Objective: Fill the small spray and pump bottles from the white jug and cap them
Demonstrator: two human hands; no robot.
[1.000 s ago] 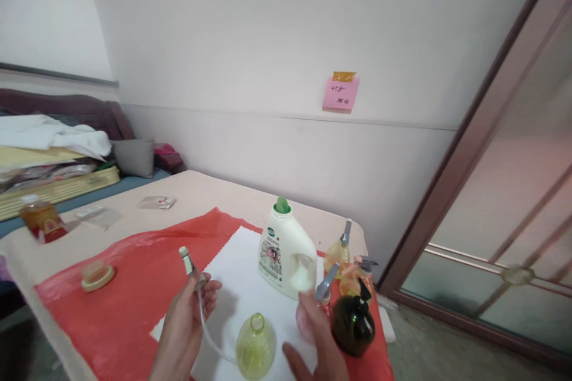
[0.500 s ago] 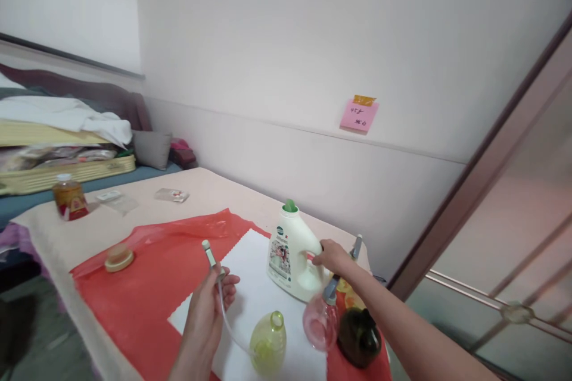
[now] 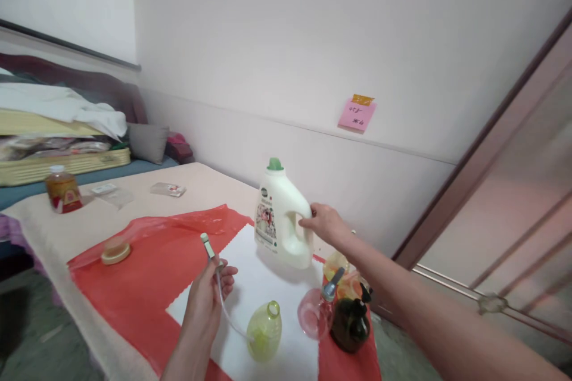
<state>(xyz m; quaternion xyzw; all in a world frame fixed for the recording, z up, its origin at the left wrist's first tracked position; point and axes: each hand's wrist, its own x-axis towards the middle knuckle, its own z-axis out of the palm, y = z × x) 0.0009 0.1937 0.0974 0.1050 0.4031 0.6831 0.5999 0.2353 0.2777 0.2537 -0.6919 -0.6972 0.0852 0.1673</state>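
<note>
White jug point(image 3: 277, 229) rises off the paper point(image 3: 248, 280) | we grip its handle point(image 3: 305, 209) in our right hand point(image 3: 329, 224) | our left hand point(image 3: 206, 289) holds a pump point(image 3: 208, 248)

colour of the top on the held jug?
Green top on the jug; seen in the head view.

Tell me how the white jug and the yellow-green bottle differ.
The jug is larger and opaque; the bottle is smaller and see-through. The jug has a printed label; the bottle shows none. The right hand holds the jug above the paper, where the bottle rests. Both taper upward.
</note>
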